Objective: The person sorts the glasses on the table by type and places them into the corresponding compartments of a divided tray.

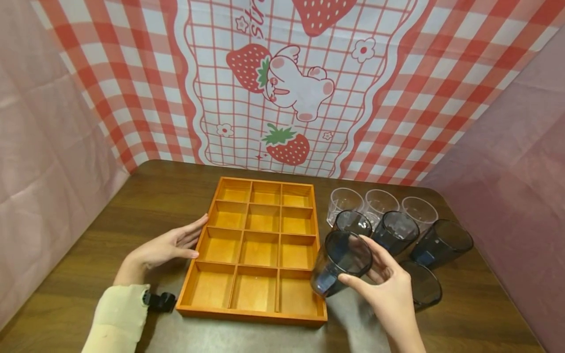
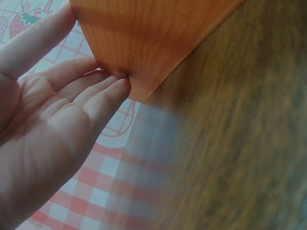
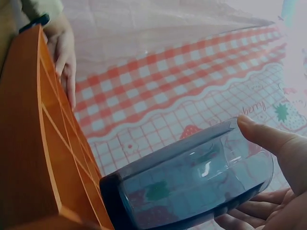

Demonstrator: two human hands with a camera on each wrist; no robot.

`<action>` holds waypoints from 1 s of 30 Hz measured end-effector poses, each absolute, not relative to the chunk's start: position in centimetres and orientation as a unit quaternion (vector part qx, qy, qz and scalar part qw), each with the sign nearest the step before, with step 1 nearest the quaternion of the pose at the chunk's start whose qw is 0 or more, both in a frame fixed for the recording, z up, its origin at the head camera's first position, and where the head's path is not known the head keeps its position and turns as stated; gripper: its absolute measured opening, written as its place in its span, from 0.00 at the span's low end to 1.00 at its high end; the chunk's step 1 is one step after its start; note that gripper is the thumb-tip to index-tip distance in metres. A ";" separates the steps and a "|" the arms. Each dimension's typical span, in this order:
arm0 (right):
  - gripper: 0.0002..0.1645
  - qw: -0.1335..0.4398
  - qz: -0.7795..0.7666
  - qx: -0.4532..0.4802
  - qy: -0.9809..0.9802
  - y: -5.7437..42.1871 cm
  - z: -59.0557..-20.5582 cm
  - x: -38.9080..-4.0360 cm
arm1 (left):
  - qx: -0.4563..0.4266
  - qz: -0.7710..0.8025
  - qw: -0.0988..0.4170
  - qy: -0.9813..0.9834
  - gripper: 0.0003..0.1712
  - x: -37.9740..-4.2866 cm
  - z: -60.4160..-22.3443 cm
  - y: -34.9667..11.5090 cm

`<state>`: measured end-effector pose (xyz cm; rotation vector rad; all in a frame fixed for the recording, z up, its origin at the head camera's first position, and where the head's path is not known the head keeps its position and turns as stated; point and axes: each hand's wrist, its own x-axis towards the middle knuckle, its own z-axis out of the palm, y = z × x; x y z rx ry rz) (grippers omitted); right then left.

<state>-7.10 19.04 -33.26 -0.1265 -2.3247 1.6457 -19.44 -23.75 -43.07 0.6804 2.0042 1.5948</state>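
Note:
My right hand (image 1: 388,289) grips a dark transparent cup (image 1: 342,260) near its rim, thumb on the near side and fingers on the far side. The cup tilts, its base at the right rim of a wooden divided tray (image 1: 247,314); whether the two touch I cannot tell. In the right wrist view the same tumbler (image 3: 192,177) looks bluish, with a thick base towards the tray (image 3: 50,158). Against the tray's left wall rest the extended fingertips of my left hand (image 1: 169,247). The left wrist view shows those fingers on the wooden side (image 2: 144,43).
Right of the tray stand three clear cups (image 1: 346,201) at the back. Several dark cups (image 1: 395,233) are in front of them, one (image 1: 425,287) partly behind my right hand. A strawberry-print cloth (image 1: 287,98) hangs beyond the brown table (image 1: 163,191).

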 end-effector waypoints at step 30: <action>0.44 -0.003 0.668 0.061 -0.742 15.0 -32.8 -12.0 | 0.246 0.581 0.257 0.732 0.50 -19.5 -43.0 -23.8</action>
